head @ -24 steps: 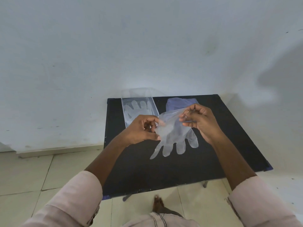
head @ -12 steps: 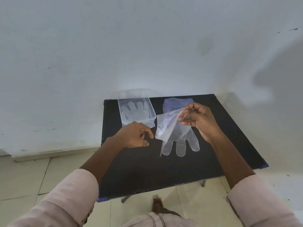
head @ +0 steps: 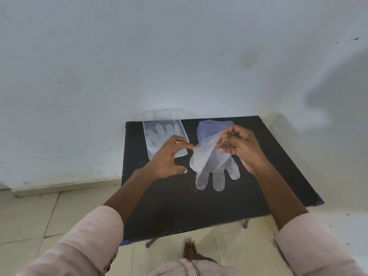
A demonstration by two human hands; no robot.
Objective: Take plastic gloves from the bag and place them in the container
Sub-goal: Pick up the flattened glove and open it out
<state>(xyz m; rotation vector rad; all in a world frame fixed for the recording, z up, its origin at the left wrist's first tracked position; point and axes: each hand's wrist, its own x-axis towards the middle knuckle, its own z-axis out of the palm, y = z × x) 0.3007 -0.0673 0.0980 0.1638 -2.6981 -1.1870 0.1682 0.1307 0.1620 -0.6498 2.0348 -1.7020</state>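
Over the middle of the black table (head: pixel 278 166), right hand (head: pixel 242 148) pinches a clear plastic glove (head: pixel 211 166) by its cuff; glove hangs fingers-down. Left hand (head: pixel 169 156), which had dropped clear half a second ago, is back at the cuff edge, fingertips loosely spread, touching. Container (head: pixel 148 140) at far left corner already holds a glove; bag (head: pixel 205 128) lies behind. Transfer likely next.

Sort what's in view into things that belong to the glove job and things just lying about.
Job: glove pinched in right hand; left hand reaching for its edge; bag; container holding a glove already.

Lying about: lid behind the container; table; wall.
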